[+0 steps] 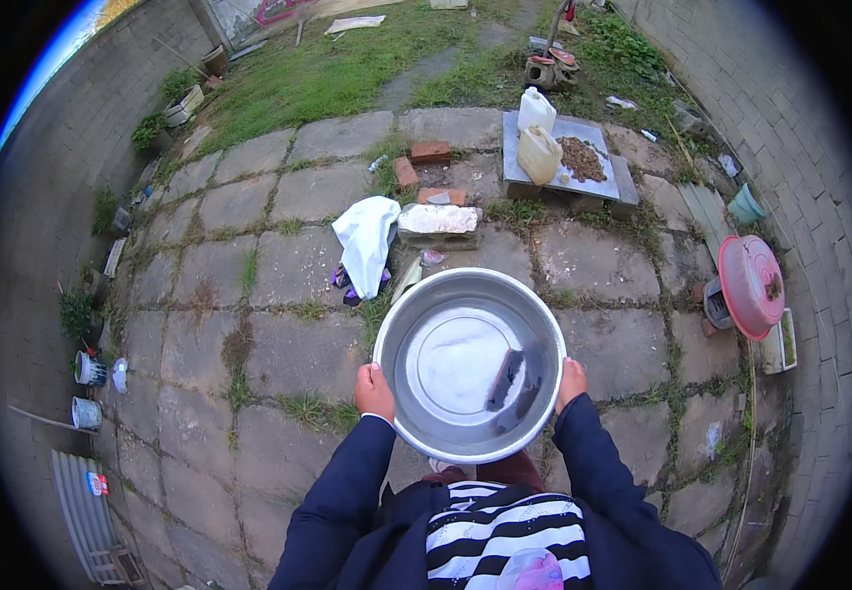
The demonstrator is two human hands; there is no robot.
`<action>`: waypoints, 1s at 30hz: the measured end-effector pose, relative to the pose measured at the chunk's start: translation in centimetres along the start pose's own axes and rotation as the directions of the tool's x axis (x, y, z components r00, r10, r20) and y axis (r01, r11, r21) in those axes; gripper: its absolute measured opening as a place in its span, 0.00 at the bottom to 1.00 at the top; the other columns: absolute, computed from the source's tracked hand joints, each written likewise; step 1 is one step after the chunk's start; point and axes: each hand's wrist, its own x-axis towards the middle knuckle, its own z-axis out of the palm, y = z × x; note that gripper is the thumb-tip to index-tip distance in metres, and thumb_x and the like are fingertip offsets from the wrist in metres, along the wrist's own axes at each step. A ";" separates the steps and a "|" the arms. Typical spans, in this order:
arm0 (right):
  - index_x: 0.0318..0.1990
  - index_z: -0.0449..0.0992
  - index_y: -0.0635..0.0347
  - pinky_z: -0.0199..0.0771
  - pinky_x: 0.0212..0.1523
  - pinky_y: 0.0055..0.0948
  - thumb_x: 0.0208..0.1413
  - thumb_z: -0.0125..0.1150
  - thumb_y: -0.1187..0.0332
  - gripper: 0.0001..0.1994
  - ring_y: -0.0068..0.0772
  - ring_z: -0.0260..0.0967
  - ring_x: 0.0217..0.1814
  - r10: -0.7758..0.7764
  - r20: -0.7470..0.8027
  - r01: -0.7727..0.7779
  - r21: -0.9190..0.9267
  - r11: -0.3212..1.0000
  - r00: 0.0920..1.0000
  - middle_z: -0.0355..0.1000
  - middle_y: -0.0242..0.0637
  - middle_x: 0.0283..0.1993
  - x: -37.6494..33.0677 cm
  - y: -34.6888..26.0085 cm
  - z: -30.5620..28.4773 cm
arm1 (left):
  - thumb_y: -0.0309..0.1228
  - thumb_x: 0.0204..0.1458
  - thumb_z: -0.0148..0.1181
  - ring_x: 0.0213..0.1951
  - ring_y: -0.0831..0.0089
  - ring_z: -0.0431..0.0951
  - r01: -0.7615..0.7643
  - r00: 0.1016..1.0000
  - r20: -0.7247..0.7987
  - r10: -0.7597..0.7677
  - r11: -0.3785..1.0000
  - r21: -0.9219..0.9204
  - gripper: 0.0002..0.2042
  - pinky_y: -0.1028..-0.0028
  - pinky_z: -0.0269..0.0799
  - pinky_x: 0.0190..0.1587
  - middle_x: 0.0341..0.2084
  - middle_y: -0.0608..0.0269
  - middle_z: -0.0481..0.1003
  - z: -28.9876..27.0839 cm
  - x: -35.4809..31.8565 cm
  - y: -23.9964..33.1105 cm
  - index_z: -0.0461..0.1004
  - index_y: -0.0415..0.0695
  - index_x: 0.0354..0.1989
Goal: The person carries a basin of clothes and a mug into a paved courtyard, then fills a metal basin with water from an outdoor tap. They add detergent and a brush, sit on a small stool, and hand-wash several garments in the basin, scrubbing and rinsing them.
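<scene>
A wide round metal basin [446, 359] hangs in front of my body, carried between both hands. My left hand [375, 392] is closed on its left rim, and my right hand [571, 382] grips the rim on the opposite side. Most of the fingers are hidden under the basin. Inside, toward the right, a dark patch shows on the shiny bottom; whether it is a reflection or an object I cannot tell. Just beyond the basin, a white cloth [367, 236] lies beside a pale block [439, 225] on the paving.
Red bricks [431, 152] lie behind the block. Two plastic jugs [539, 155] stand on a low slab [569, 127] at the far right. A pink basin [751, 285] leans by the right wall. Buckets [86, 413] line the left wall. Grass [318, 74] spreads beyond the paving.
</scene>
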 end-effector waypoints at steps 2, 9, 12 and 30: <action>0.42 0.71 0.67 0.68 0.42 0.30 0.64 0.41 0.60 0.17 0.29 0.68 0.37 0.005 -0.071 -0.009 -0.056 0.998 0.997 0.72 0.39 0.37 4.7 -0.2 3.5 | 0.37 0.61 0.45 0.25 0.61 0.70 0.039 0.998 0.048 -0.042 0.997 0.059 0.14 0.65 0.65 0.32 0.22 0.53 0.70 2.3 5.2 0.1 0.68 0.39 0.30; 0.44 0.72 0.68 0.66 0.47 0.34 0.64 0.41 0.56 0.21 0.39 0.70 0.43 0.010 -0.078 -0.028 -0.232 0.972 0.997 0.73 0.47 0.40 19.9 -3.8 14.5 | 0.36 0.60 0.43 0.30 0.53 0.73 0.069 0.994 0.073 -0.082 0.982 0.174 0.13 0.59 0.66 0.36 0.26 0.49 0.72 10.3 17.6 -3.7 0.69 0.38 0.32; 0.46 0.72 0.68 0.64 0.52 0.39 0.63 0.38 0.52 0.25 0.52 0.68 0.51 -0.075 -0.180 -0.022 -0.485 0.874 0.981 0.72 0.54 0.45 27.3 -2.7 15.1 | 0.37 0.60 0.42 0.34 0.49 0.74 0.143 0.958 0.204 -0.203 0.950 0.276 0.14 0.58 0.67 0.38 0.29 0.46 0.74 14.5 22.0 -2.8 0.70 0.39 0.35; 0.45 0.73 0.69 0.64 0.49 0.30 0.64 0.41 0.57 0.21 0.32 0.68 0.44 0.034 -0.229 -0.139 -0.461 0.877 0.973 0.73 0.42 0.42 52.3 0.7 35.0 | 0.27 0.53 0.54 0.27 0.60 0.77 0.391 0.740 0.434 -0.514 0.853 0.344 0.09 0.65 0.70 0.32 0.25 0.51 0.76 30.2 45.8 -13.6 0.69 0.36 0.40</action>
